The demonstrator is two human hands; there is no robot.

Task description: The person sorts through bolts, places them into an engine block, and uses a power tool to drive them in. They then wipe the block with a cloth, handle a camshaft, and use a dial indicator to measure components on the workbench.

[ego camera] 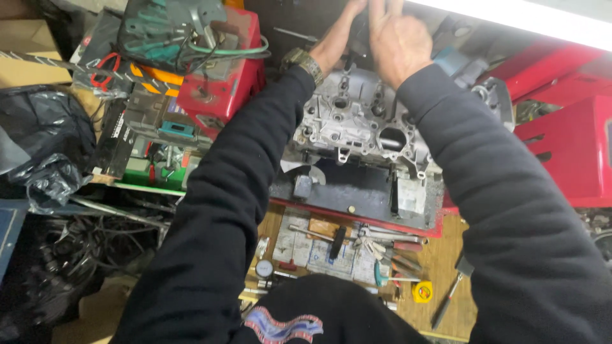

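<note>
Place: you're in a repair workshop.
Bench: an engine casing (357, 121) sits before you on a red stand (357, 220).
Tools: screwdrivers (398, 255), a gauge (264, 268) and a tape measure (422, 292) lie below.
Clutter: cables (83, 255), a red toolbox (223, 83).

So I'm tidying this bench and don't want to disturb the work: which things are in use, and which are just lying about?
In use:
left hand
right hand
grey metal engine casting
dark tray

Lying about:
red toolbox
dial gauge
yellow tape measure
loose hand tools
black plastic bag
</note>
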